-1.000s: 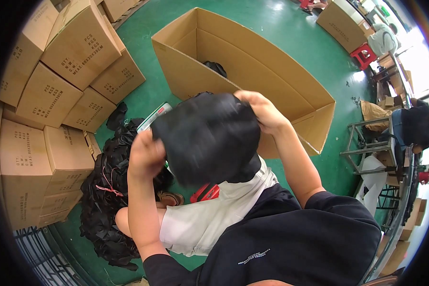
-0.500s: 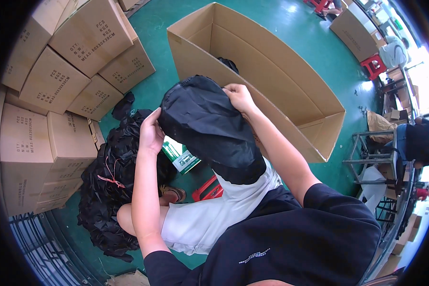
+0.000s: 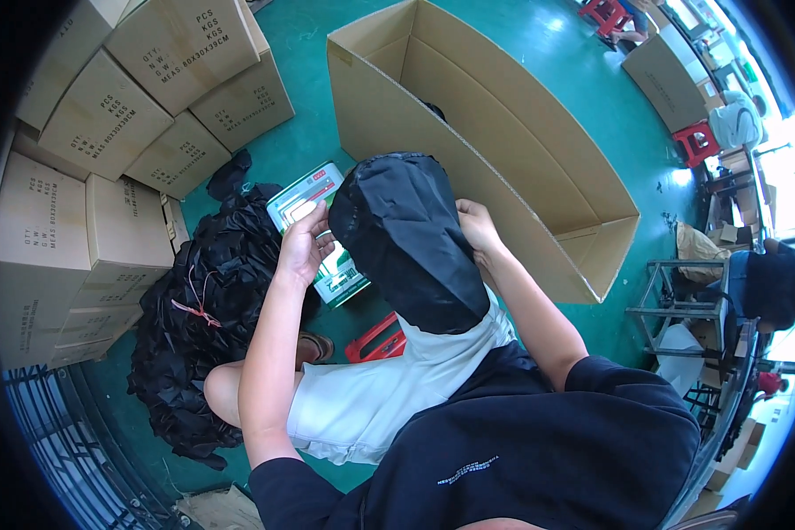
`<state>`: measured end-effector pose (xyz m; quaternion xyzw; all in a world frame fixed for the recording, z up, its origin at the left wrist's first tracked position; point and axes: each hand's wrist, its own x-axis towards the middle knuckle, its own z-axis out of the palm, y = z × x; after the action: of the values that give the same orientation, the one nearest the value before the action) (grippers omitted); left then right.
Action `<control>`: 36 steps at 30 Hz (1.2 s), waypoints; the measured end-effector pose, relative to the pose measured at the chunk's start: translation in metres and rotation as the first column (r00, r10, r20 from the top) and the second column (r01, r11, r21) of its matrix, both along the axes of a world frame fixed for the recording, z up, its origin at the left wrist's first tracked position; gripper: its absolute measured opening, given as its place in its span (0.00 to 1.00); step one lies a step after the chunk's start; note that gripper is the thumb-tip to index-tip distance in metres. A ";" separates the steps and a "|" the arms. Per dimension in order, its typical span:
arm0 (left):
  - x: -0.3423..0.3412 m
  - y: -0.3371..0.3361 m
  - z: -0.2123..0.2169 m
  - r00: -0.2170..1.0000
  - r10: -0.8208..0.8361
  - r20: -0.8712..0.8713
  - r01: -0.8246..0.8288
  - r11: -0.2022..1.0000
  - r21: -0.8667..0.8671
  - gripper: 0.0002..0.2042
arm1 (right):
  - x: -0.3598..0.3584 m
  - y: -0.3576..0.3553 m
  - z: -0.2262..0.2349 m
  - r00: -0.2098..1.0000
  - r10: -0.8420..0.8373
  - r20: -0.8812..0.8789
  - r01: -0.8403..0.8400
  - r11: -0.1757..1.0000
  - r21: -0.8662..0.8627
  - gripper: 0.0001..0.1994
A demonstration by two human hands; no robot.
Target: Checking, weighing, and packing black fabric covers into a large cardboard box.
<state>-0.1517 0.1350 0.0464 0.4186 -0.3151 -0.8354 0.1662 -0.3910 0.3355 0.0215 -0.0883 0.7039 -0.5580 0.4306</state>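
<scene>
A black cloth piece (image 3: pixel 406 252), shaped like a long pouch or cover, lies draped over my bent right leg. My right hand (image 3: pixel 479 230) is closed on its right edge near the upper end. Beside the left edge, my left hand (image 3: pixel 305 247) has its thumb and loosely curled fingers apart, the tips at or just touching the cloth. Behind that hand stands a green and white printed box or tin (image 3: pixel 344 281), partly covered by the hand and cloth. To the left, a big heap of black cloth pieces (image 3: pixel 212 309) rests on the floor, with a pinkish cord (image 3: pixel 199 309) on it.
A long open cardboard carton (image 3: pixel 503 177) stands ahead to the right, with something black barely showing inside. Stacked cartons (image 3: pixel 106 115) line the left. A red plastic stool (image 3: pixel 375 338) is by my leg. Metal-framed stand (image 3: pixel 680 305) and other people are at the right.
The upper end of the cloth has shifted right and down with my hands, uncovering more of the green box. My left hand's fingers have loosened from the edge. The whole view has shifted slightly.
</scene>
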 end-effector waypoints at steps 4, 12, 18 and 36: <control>0.000 0.014 0.004 1.000 -0.010 0.027 0.009 0.999 0.033 0.08 | 0.002 0.002 0.013 0.999 -0.051 -0.011 0.051 0.997 -0.064 0.08; 0.012 0.064 -0.038 0.971 -0.185 0.149 0.173 0.981 0.089 0.11 | -0.004 -0.001 -0.018 0.996 -0.026 -0.086 0.024 1.000 -0.019 0.09; 0.014 0.067 -0.043 0.986 -0.161 0.051 0.161 0.987 0.003 0.11 | 0.000 0.005 -0.034 1.000 0.015 0.025 -0.013 0.998 -0.061 0.08; 0.008 0.084 -0.035 0.996 -0.010 -0.088 0.030 0.971 0.239 0.12 | 0.064 -0.020 0.100 0.171 0.218 -0.961 -0.377 0.916 0.140 0.30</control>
<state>-0.1434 0.2186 0.0115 0.3958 -0.2087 -0.8863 0.1195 -0.3271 0.3160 0.1214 -0.5747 0.7476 -0.3329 -0.0006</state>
